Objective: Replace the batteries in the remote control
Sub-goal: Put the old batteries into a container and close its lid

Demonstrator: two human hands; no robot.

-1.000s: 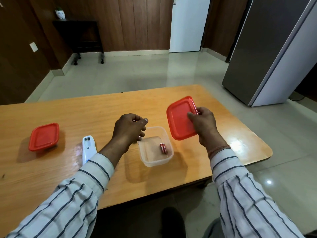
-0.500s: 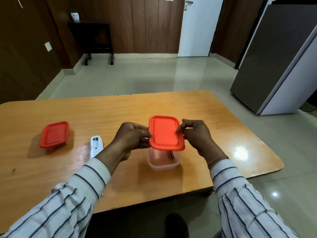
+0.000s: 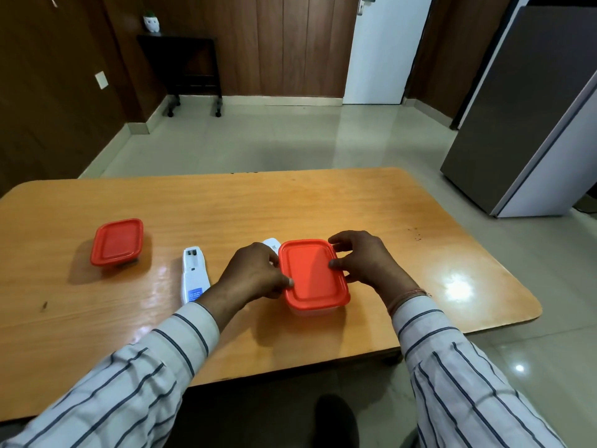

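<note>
A red lid (image 3: 311, 273) lies flat on top of the clear container (image 3: 315, 310) near the table's front middle. My left hand (image 3: 255, 276) presses the lid's left edge with its thumb, and my right hand (image 3: 365, 260) presses the right edge with thumb and fingers. The batteries inside are hidden under the lid. The white remote control (image 3: 193, 274) lies face down to the left with its battery bay uncovered. A small white piece, probably the battery cover (image 3: 272, 244), peeks out behind my left hand.
A second red-lidded container (image 3: 117, 242) stands at the left of the wooden table (image 3: 403, 240). A grey fridge (image 3: 529, 124) stands at the right. A dark side table (image 3: 184, 59) is against the far wall, with a white door (image 3: 381, 50) beyond.
The red lid, held tilted in my right hand a second ago, came over the clear container and now sits flat on it. Both hands have come onto its edges.
</note>
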